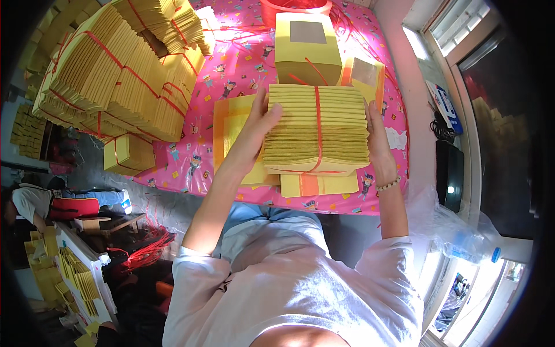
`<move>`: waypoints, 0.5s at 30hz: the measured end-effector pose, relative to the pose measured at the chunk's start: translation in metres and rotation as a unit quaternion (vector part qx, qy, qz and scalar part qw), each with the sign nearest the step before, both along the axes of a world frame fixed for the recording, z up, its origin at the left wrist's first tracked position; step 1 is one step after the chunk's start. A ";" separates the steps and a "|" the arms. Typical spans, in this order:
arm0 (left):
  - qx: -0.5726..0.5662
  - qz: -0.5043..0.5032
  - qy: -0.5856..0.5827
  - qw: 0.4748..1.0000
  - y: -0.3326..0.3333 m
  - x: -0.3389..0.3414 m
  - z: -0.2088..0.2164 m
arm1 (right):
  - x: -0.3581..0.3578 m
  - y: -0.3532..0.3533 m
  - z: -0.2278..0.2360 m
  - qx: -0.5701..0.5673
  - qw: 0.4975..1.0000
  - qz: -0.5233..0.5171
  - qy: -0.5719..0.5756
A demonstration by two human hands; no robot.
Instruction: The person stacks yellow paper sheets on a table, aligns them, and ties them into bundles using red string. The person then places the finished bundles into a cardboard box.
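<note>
We hold a thick bundle of yellow paper sheets (317, 128) between both hands over the table (243, 63), which is covered by a glossy pink plastic cloth printed with small cartoon figures. The bundle is a squared block of thin, soft-edged leaves, its layered edges showing as fine ridges, and a red plastic string (318, 124) runs around its middle from top to bottom. Our left hand (257, 130) lies flat against the bundle's left side, fingers stretched and slightly spread, the fingertips curling onto its top edge. Our right hand (376, 136) presses the opposite side with fingers straight and close together; a beaded bracelet (388, 184) circles that wrist. Beneath the bundle lie loose flat yellow sheets with orange bands (315, 185), and to its left another flat yellow sheet (231, 124). Just beyond the bundle stands a boxy stack of yellow paper with a dull silver square (306, 46) on top, and a smaller one with a similar foil patch (364, 75) leans beside it. At the far left a large heap of tied yellow bundles (110, 75) rises in slanted rows. A red tub (295, 7), probably plastic, sits at the table's far edge.
</note>
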State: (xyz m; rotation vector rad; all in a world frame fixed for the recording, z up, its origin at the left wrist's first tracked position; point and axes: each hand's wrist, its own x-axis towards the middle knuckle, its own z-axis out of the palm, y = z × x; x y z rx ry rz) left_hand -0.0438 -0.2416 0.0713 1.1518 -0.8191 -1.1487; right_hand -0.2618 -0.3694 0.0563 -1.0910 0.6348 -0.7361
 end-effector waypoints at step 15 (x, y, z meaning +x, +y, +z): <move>0.073 0.011 -0.045 0.996 0.009 -0.014 0.021 | -0.009 0.006 0.012 -0.032 0.999 0.008 0.012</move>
